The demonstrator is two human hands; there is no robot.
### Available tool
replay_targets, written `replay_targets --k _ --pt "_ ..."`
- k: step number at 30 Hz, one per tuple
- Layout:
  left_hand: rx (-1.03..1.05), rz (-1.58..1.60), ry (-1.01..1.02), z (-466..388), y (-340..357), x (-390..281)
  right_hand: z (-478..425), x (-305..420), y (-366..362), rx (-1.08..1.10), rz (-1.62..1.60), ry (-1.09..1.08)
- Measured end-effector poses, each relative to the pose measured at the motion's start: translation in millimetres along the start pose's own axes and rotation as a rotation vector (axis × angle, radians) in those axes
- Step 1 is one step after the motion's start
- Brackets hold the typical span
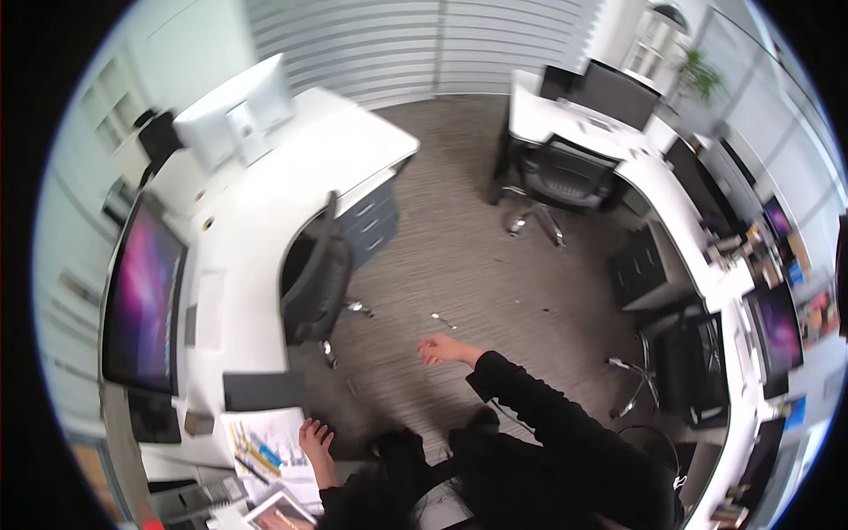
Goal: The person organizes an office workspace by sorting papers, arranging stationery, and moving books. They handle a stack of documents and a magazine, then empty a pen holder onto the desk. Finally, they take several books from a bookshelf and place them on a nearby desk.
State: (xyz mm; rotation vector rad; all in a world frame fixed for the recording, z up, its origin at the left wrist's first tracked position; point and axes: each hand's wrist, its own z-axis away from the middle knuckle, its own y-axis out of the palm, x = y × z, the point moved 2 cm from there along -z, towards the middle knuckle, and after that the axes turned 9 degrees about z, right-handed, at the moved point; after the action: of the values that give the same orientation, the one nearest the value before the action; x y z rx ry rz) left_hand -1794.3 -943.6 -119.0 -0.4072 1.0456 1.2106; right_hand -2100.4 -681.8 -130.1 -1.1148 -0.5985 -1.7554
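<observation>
My left hand (317, 442) is at the edge of the white desk, its fingers apart and nothing in them. Beside it lie paper sheets (298, 424) with drawings, and on them several pens (255, 460) in yellow, blue and dark colours. My right hand (440, 350) hangs over the carpet with its fingers loosely curled; whether it holds anything small cannot be told. A small whitish strip (444, 320) lies on the floor just beyond it.
A curved white desk (252, 252) with a monitor (146, 298), keyboard (211, 310) and desk phone (199, 498) runs along the left. Black office chairs stand at left (321, 285), back right (566, 172) and right (689, 364). A drawer cabinet (368, 222) is under the left desk; another desk (669, 232) curves along the right.
</observation>
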Motion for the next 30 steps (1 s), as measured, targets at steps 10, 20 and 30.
replay_targets --k 10,20,30 --pt "0.47 -0.305 -0.095 66.3 260.5 113.1 252.6 -147.6 -173.4 -0.446 -0.092 0.238" --pt "0.951 -0.479 -0.193 158.5 508.2 212.5 406.7 -263.4 -200.4 -0.789 -0.448 0.413" --pt "1.0 -0.63 -0.234 127.2 706.6 293.2 418.1 -286.0 -314.2 -0.938 -0.506 0.453"
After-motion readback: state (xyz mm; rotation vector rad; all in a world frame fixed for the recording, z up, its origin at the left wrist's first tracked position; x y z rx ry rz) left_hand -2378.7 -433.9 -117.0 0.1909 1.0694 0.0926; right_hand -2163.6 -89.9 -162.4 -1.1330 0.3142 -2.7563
